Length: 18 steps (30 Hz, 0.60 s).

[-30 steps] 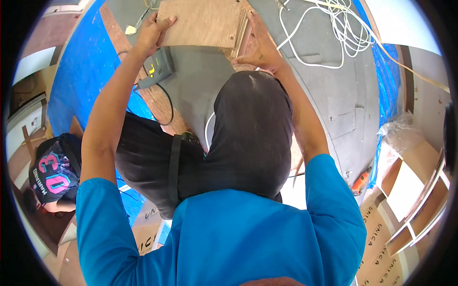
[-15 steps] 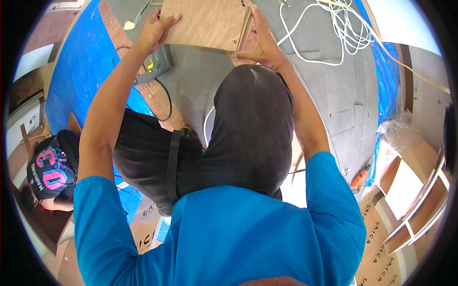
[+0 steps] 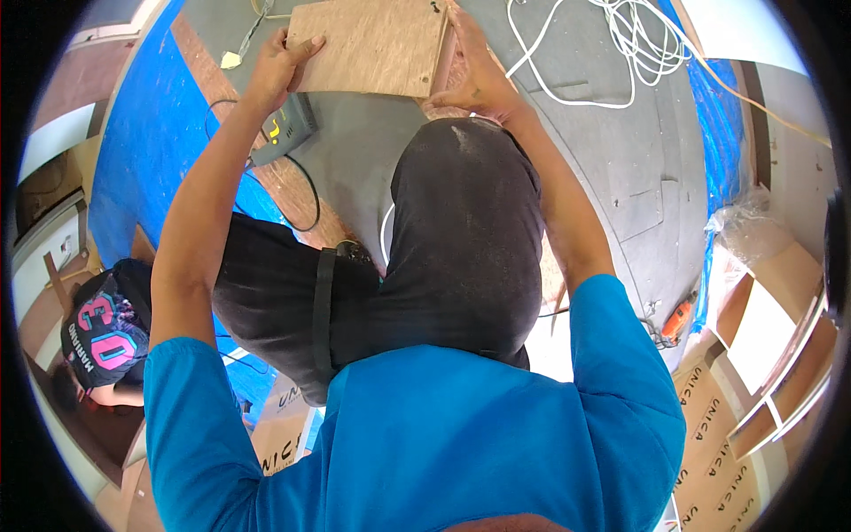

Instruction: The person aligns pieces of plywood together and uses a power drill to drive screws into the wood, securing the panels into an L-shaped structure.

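A light-brown plywood piece (image 3: 368,49) is held up beyond my knees at the top of the view. It has a flat face and a second, reddish wood edge along its right side; its far end is cut off by the frame. My left hand (image 3: 282,69) grips the left edge, thumb on the face and fingers curled behind. Against the right side, my right hand (image 3: 479,78) is wrapped, its thumb near the lower right corner. Small dark spots, perhaps screw holes, mark the right end of the face.
A grey power-tool-like box (image 3: 288,129) with a black cable stands below my left hand. White cable (image 3: 634,53) lies coiled at the far right. An orange tool (image 3: 680,316) rests right of my leg. Another person (image 3: 106,332) crouches at the left. Blue sheeting (image 3: 133,168) covers the left floor.
The plywood piece and both hands have shifted slightly left in the view, with the grip unchanged. The surroundings shift a little too, as the view turns slightly.
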Tool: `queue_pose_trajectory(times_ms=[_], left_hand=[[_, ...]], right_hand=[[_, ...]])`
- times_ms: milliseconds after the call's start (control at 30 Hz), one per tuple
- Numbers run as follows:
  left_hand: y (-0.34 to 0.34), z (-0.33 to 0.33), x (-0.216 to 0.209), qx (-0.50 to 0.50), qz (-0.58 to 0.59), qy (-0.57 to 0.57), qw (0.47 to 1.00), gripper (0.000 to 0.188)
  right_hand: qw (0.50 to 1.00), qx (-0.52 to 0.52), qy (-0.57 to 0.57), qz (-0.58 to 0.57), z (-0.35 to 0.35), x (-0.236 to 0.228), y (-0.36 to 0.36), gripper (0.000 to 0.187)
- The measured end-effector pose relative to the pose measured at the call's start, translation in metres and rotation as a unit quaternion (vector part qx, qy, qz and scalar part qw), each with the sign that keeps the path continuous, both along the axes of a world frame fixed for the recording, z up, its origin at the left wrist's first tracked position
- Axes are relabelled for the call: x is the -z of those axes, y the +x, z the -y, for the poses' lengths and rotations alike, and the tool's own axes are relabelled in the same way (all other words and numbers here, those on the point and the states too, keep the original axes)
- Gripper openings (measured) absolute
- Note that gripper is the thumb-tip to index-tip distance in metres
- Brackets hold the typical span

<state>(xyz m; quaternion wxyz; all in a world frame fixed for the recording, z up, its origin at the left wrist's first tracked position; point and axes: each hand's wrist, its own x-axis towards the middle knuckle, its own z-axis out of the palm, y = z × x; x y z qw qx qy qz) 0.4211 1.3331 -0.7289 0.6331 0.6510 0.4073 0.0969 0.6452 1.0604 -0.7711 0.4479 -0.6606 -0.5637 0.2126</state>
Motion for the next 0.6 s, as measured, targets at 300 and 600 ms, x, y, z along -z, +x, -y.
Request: queue_pose_trajectory(times_ms=[300,600], left_hand=[[0.002,-0.003,0.003,-0.008,0.002,0.012,1.0,0.068],[0.004,0.0,0.001,-0.007,-0.019,0.054,0.998,0.057]], right_hand=[[0.995,0.049,0.052,0.07,-0.002,0.006,0.003,0.104],[0.974,0.018,0.021,-0.223,0.007,0.028,-0.007,0.14]])
